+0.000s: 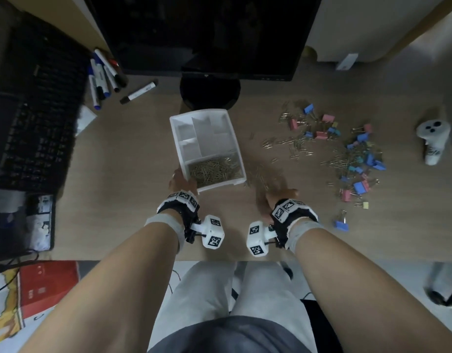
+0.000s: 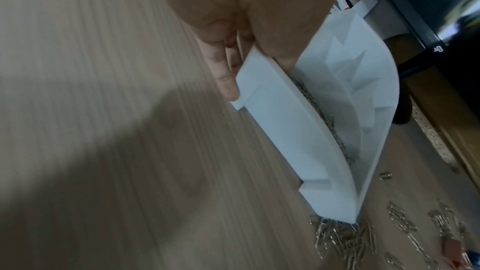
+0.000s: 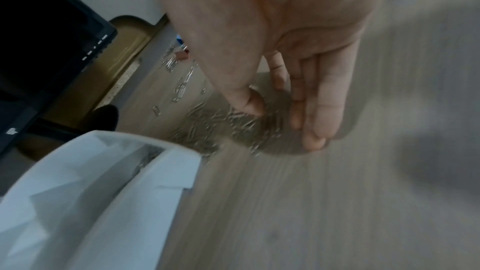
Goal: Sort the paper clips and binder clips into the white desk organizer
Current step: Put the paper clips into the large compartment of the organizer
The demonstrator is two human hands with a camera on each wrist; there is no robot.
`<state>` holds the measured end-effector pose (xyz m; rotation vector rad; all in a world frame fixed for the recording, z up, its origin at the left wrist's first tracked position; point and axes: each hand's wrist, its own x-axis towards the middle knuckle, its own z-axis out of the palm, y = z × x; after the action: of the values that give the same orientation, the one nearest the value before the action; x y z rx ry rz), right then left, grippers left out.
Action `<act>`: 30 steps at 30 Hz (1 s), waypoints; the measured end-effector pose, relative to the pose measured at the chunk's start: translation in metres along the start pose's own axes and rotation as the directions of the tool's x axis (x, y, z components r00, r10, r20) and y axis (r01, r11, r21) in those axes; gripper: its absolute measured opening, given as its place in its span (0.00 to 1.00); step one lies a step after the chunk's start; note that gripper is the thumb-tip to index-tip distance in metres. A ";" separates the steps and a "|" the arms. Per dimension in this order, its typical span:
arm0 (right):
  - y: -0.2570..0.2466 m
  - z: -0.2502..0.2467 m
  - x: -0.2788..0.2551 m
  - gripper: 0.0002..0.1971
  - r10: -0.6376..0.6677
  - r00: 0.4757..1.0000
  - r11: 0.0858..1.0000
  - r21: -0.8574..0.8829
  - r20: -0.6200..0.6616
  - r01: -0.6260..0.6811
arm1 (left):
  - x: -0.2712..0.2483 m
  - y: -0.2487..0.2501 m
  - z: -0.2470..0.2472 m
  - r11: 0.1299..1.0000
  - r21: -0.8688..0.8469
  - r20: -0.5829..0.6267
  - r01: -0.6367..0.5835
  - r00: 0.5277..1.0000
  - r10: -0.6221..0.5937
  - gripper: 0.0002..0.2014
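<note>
The white desk organizer [image 1: 207, 146] [image 2: 285, 131] [image 3: 103, 182] stands mid-table, its near compartment full of paper clips [image 1: 214, 170]. My left hand [image 1: 182, 183] [image 2: 257, 73] grips its near-left corner, thumb over the rim and fingers [image 2: 230, 86] outside. My right hand [image 1: 276, 192] [image 3: 283, 122], blurred, reaches down with straight fingers [image 3: 317, 129] to a loose pile of paper clips [image 3: 215, 124] [image 2: 342, 239] just right of the organizer. It holds nothing that I can see. Coloured binder clips [image 1: 357, 159] mixed with paper clips lie scattered further right.
A monitor base [image 1: 209, 93] stands just behind the organizer, a black keyboard [image 1: 33, 118] to the left, and markers [image 1: 105, 75] at the back left. A white controller [image 1: 434, 141] lies at the far right. A single blue binder clip [image 1: 341, 224] sits near the table's front edge.
</note>
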<state>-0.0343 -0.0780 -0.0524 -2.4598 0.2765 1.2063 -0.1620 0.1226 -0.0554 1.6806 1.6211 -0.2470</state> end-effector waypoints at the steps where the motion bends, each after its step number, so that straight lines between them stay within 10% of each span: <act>1: -0.007 0.009 0.004 0.30 -0.019 1.000 1.000 -0.009 0.000 0.019 | 0.003 -0.004 0.000 1.000 0.007 0.001 -0.004 1.000 0.004 0.20; 9: -0.063 0.012 0.009 0.28 -0.078 0.989 0.996 0.033 -0.127 0.082 | 0.011 -0.019 -0.003 0.998 -0.025 -0.040 -0.061 0.997 0.060 0.21; 12: -0.046 -0.007 0.009 0.43 -0.056 0.964 0.998 -0.003 -0.261 0.057 | 0.012 -0.021 -0.002 0.996 -0.070 -0.024 -0.052 0.998 0.051 0.21; 17: -0.043 -0.007 0.009 0.65 -0.113 0.992 0.935 -0.345 -0.055 0.088 | 0.014 -0.030 -0.001 0.966 -0.232 -0.055 -0.111 0.993 0.101 0.23; 30: -0.054 0.024 0.028 0.18 -0.492 0.865 0.832 -0.347 -0.098 0.433 | 0.016 -0.048 -0.001 0.960 -0.250 -0.109 -0.123 0.989 0.099 0.23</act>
<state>-0.0161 -0.0194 -0.0743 -2.6842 -0.4899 0.8609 -0.2033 0.1309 -0.0830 1.5957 1.5475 0.0988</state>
